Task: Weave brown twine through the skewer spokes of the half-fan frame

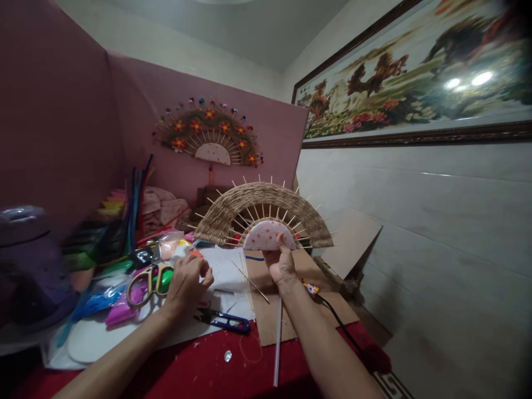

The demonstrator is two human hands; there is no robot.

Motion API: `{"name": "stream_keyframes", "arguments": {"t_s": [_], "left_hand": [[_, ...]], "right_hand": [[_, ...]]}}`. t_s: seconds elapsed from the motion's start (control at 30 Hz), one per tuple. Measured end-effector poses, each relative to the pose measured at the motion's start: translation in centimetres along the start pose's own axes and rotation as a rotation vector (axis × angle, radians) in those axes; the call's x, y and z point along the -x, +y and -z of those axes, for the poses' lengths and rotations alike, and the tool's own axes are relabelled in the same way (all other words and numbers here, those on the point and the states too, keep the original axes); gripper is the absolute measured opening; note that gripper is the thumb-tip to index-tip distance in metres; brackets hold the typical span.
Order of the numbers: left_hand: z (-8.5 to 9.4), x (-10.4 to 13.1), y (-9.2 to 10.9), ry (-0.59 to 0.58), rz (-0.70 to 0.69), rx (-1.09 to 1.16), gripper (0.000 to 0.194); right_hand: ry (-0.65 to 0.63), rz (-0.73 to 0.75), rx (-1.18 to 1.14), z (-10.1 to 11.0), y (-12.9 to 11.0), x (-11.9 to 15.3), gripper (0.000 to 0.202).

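My right hand (pixel 282 265) grips a woven fan (pixel 266 194) by its dotted half-round base (pixel 266 235), thumb in front, and holds it upright. Thin sticks poke out around the fan's rim. To the left, my left hand (pixel 192 277) hovers over the white paper, fingers curled; whether anything is between them is too small to tell. Beside it lie gold-handled scissors (pixel 143 286) and, lower down, blue thread snips (pixel 228 321). A thin wooden stick (pixel 251 282) rests between the hands on the brown cardboard (pixel 316 327).
A decorated fan (pixel 211 133) hangs on the pink panel (pixel 266 122). Coloured bags of clay (pixel 120 310) and a purple container (pixel 31 271) crowd the left. A clear glue stick (pixel 277 349) and a black cable (pixel 336 316) lie near my right forearm, over red cloth (pixel 199 371).
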State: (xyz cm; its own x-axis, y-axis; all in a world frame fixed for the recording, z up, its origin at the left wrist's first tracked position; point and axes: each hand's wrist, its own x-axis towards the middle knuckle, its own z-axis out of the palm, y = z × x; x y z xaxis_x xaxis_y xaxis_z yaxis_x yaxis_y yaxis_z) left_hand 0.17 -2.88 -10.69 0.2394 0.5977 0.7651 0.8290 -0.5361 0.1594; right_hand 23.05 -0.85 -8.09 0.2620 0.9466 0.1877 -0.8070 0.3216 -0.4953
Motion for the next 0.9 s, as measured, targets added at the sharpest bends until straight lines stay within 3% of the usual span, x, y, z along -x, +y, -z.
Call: {"name": "stream_keyframes", "arguments": {"t_s": [0.37,0.57,0.9], "left_hand": [[-0.08,0.60,-0.32,0.123,-0.034,0.137,0.014],[-0.23,0.77,-0.18,0.145,-0.082,0.162,0.014],[-0.36,0.87,-0.12,0.138,-0.051,0.184,0.015]], "right_hand": [[0.007,-0.025,-0.001,0.22,0.26,-0.17,0.037],[0.007,-0.011,0.010,0.14,0.25,-0.07,0.034],[0.000,-0.006,0.006,0.39,0.44,-0.25,0.035]]}}
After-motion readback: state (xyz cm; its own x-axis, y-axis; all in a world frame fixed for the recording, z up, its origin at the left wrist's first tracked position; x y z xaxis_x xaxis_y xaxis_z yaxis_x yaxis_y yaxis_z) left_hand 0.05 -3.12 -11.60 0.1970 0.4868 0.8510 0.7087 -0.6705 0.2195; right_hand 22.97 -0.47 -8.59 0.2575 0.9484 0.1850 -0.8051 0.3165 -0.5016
